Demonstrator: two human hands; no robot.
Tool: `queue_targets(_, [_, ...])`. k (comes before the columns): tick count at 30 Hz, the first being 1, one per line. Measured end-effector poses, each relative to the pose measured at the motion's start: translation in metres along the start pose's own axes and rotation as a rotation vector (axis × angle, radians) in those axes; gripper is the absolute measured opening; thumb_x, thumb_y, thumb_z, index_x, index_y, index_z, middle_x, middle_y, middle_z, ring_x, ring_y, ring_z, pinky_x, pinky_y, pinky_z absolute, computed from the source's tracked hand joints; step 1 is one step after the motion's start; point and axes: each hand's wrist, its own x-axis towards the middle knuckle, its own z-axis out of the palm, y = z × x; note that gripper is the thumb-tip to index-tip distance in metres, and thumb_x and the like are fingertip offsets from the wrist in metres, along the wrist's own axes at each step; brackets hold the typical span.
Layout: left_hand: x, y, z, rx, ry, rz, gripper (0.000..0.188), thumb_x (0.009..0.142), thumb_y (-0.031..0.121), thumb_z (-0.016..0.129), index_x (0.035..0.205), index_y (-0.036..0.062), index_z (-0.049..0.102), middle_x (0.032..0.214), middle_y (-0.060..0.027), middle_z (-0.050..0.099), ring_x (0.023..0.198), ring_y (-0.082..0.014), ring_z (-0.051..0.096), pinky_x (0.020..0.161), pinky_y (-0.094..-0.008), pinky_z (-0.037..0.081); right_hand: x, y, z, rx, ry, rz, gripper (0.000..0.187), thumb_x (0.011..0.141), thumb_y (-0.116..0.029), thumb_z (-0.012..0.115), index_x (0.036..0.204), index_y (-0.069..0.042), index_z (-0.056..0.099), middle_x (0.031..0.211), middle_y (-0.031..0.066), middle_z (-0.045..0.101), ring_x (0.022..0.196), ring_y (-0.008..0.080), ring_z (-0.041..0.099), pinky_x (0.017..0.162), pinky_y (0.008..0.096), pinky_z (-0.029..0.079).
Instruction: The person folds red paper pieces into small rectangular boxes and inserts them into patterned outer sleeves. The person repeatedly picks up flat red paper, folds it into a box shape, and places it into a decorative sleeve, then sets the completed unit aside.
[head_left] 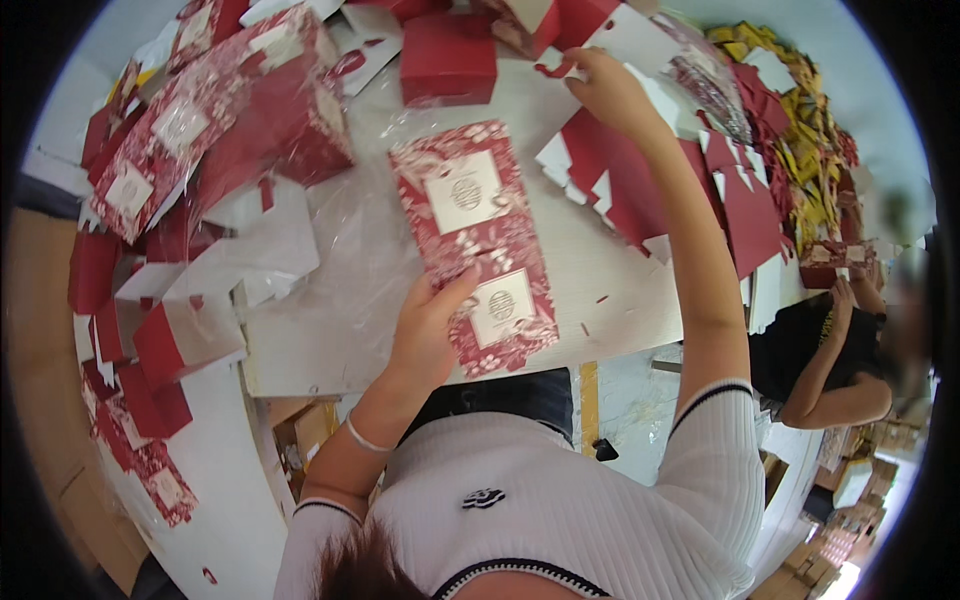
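While my left fingers pinch the box by the counter's near edge, my right fingers pinch a red strip; I'd grip lightly against creasing.

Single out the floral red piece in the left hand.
The long floral piece with two cream squares, mid-picture: the left hand holds its near part. The floral pieces at upper left touch neither hand.

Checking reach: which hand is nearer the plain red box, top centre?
Right. The right hand is right of the red box; the left hand, gripping floral cardboard, is farther below.
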Motion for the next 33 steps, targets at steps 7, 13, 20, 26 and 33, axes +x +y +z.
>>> queue_targets(7, [0.0, -0.001, -0.001, -0.009, -0.005, -0.069, 0.032, 0.084, 0.007, 0.05, 0.114, -0.0013, 0.046, 0.109, -0.0094, 0.056, 0.097, -0.0195, 0.056, 0.086, -0.0334, 0.045, 0.061, 0.058, 0.06, -0.41, -0.292, -0.017, 0.024, 0.076, -0.016, 0.051, 0.097, -0.009, 0.058, 0.102, 0.0143, 0.055, 0.095, 0.031, 0.055, 0.078, 0.0458, 0.045])
queue_targets(13, [-0.001, -0.004, -0.011, 0.519, -0.037, -0.008, 0.04, 0.089, 0.033, 0.049, 0.098, -0.0058, 0.055, 0.091, -0.0077, 0.06, 0.083, -0.0147, 0.058, 0.072, -0.0292, 0.048, 0.039, 0.049, 0.031, 0.031, 0.041, -0.015, 0.006, 0.078, -0.008, 0.049, 0.082, -0.005, 0.053, 0.083, 0.0107, 0.059, 0.083, 0.0249, 0.058, 0.076, 0.0383, 0.046])
queue_targets(20, [-0.025, 0.049, -0.009, 1.26, -0.091, -0.156, 0.042, 0.088, 0.035, 0.048, 0.078, -0.0044, 0.058, 0.065, -0.0081, 0.059, 0.053, -0.0124, 0.055, 0.05, -0.0244, 0.046, -0.034, -0.049, -0.058, 1.612, -0.027, 0.119, 0.005, 0.087, -0.011, 0.047, 0.091, -0.007, 0.047, 0.072, 0.0055, 0.054, 0.064, 0.0151, 0.054, 0.073, 0.0312, 0.046])
queue_targets(26, [-0.031, 0.04, 0.043, 0.786, -0.061, 0.489, 0.025, 0.082, 0.015, 0.06, 0.1, -0.002, 0.057, 0.075, -0.0042, 0.06, 0.065, -0.0086, 0.055, 0.06, -0.021, 0.045, -0.101, -0.109, -0.073, 1.749, -0.403, 0.156, 0.013, 0.086, -0.015, 0.052, 0.094, -0.006, 0.048, 0.06, 0.0063, 0.05, 0.046, 0.011, 0.044, 0.058, 0.0285, 0.045])
queue_targets(33, [-0.012, 0.031, 0.047, 0.503, -0.15, 0.559, 0.013, 0.081, 0.006, 0.059, 0.091, -0.0028, 0.055, 0.078, -0.0082, 0.061, 0.067, -0.0107, 0.059, 0.059, -0.021, 0.049, -0.131, -0.138, -0.077, 1.591, -0.532, 0.137, 0.011, 0.084, -0.008, 0.054, 0.093, -0.002, 0.05, 0.063, 0.009, 0.057, 0.054, 0.0106, 0.054, 0.047, 0.0203, 0.04])
